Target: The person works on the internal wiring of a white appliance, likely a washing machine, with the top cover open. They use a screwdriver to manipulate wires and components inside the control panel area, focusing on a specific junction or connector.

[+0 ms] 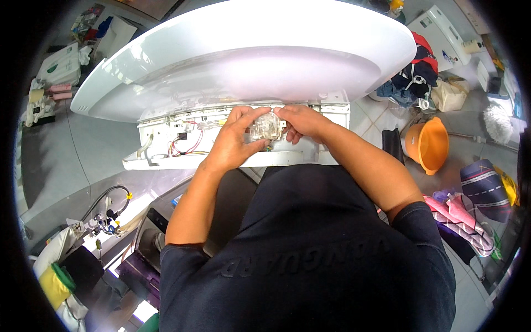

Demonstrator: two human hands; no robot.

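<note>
A clear plastic component (265,127) is held over an open white appliance housing (133,163) with wiring inside. My left hand (238,135) grips its left side, thumb at the lower edge and fingers at the top. My right hand (298,123) pinches its upper right, the other fingers curled beside it. Red, yellow and black wires (191,148) run in the housing left of my hands, near a small black part (182,136). A large curved white panel (249,66) rises behind the housing. Whatever lies directly under the component is mostly hidden.
An orange basin (431,145) stands on the tiled floor at right, near pink cloths (447,216) and a pile of dark clothing (412,83). Black hose with fittings (113,205) lies at lower left, near a purple case (135,279). A white box (55,72) sits at far left.
</note>
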